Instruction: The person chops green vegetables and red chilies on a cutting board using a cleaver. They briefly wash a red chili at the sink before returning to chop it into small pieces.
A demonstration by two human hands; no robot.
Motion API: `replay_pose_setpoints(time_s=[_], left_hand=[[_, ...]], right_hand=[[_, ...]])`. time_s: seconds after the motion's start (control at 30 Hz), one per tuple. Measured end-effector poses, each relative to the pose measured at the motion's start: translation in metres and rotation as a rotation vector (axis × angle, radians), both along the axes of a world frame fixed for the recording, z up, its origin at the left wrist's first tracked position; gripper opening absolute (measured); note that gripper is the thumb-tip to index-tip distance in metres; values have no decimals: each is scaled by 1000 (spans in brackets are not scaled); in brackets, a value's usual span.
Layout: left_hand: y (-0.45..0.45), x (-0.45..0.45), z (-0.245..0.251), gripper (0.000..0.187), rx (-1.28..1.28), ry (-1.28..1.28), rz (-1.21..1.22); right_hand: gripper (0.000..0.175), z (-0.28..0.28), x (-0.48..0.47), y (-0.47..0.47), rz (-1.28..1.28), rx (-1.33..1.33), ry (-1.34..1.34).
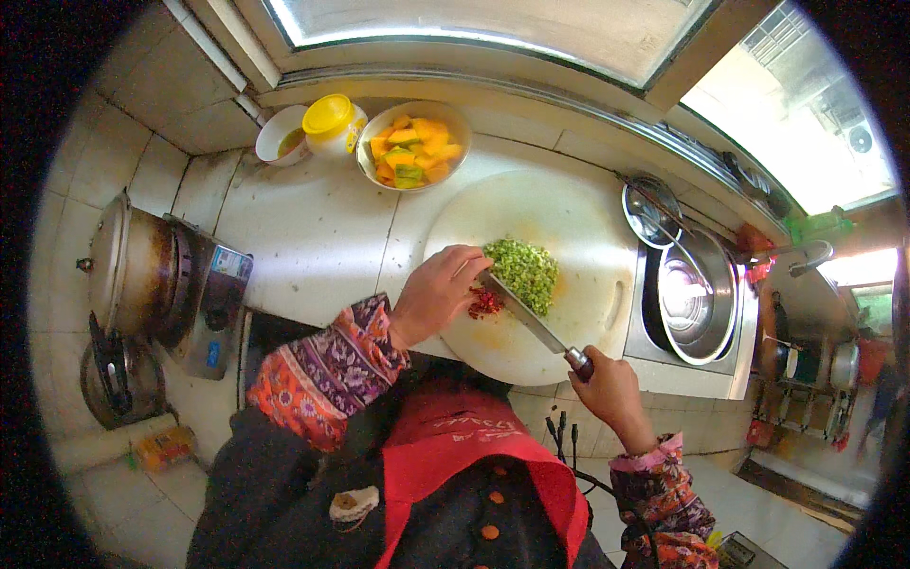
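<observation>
My right hand [606, 390] grips the handle of a kitchen knife [527, 313], whose blade lies on or just over a round white cutting board [569, 213]. The fingers of my left hand [439, 290] are at the blade's tip; whether they pinch it or only touch it is hard to tell. Finely chopped green vegetable [525, 274] forms a pile on the far side of the blade. A smaller heap of chopped red pepper [485, 302] lies on the near side, beside my left fingers.
Behind the board stand a metal bowl of pumpkin chunks [362, 160], a yellow-lidded jar [330, 139] and a white bowl [266, 139]. At the right, a steel basin [724, 306] sits in the sink near a smaller bowl [643, 226]. A pressure cooker [138, 267] rests on the left stove.
</observation>
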State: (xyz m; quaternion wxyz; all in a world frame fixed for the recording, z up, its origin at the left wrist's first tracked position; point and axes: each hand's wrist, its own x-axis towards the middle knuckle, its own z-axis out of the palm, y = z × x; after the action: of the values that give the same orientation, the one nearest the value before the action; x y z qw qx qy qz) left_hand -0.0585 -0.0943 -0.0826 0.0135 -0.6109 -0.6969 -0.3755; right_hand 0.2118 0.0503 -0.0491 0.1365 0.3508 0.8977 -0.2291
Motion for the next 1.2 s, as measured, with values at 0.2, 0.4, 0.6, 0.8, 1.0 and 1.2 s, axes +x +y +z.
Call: replay_pose_setpoints(time_s=[0.2,0.4,0.6,0.8,1.0,1.2], left_hand=[[17,-38,-49,12,-304,113,-233],[21,-4,-69,9,-245,78,-231],[22,-21,-62,6,-220,36,-139],[8,-9,-78,6,-102,99,-98],[3,-5,-66,9,-242,12,-55],[-2,15,-68,14,-193,79,19]], right_hand=[[24,15,-32,14,143,-21,-65],[18,-44,6,21,92,-47,-114],[18,-17,-25,45,199,-26,-74],[17,-36,-16,36,192,-44,-130],[19,-19,-26,42,194,-49,-83],[18,-50,-9,48,241,-61,-88]])
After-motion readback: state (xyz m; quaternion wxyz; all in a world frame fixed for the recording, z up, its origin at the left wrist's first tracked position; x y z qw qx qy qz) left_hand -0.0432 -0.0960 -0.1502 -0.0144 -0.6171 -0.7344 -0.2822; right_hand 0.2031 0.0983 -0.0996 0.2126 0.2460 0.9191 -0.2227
